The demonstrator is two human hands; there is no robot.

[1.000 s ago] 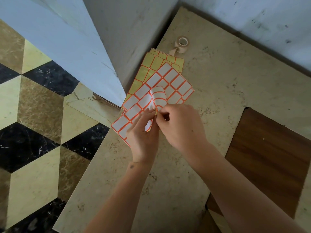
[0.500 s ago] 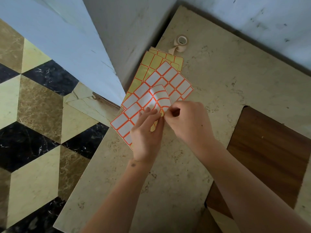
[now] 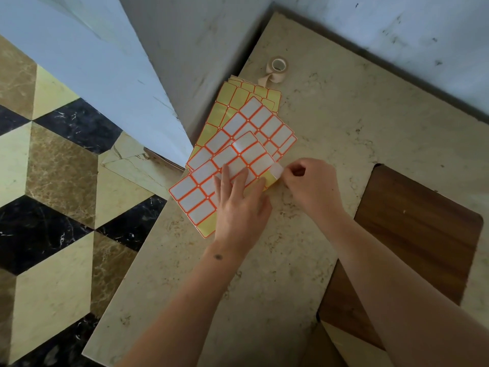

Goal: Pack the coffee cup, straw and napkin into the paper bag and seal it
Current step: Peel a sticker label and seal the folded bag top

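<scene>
Label sheet [image 3: 211, 178] lengthwise toward tape roll [image 3: 277, 65]

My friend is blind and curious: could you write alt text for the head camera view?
Seen from above, a person's right hand pinches a white label peeling off a sticker sheet, which the flat left hand presses onto a beige stone table. More label sheets and a tape roll lie behind.

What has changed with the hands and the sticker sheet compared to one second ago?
The top sticker sheet, bent upward before, now lies flat under the left hand, whose straight fingers press it. The right hand has moved right and pinches a white sticker peeling off the sheet's corner. The tape roll and lower sheets stayed put.
</scene>
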